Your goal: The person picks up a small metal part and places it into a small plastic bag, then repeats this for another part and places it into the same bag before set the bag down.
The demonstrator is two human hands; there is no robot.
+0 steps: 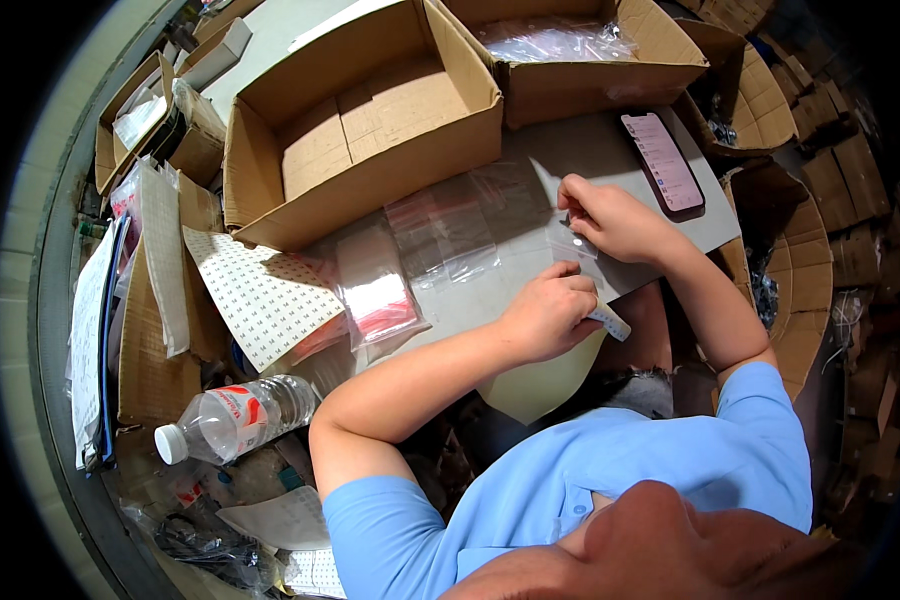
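My left hand (550,315) is closed on a pale yellowish sheet (540,385) that hangs over the table's front edge. A curled strip with small printed marks (611,321) sticks out beside its fingers. Just beyond it, my right hand (610,218) has its fingertips pinched together; what they hold, if anything, is too small to make out. Beneath the right hand lies a small clear plastic bag (570,243) on the grey table (515,270). Left of the hands, several clear zip bags (455,240) lie overlapping, next to a stack of bags with red edges (378,290).
A large open cardboard box (370,180) stands at the back; another box (600,80) beside it holds clear bags. A phone (662,163) lies at right. A white sheet of small labels (260,300) and a water bottle (235,418) are at left. More open boxes (790,270) stand right.
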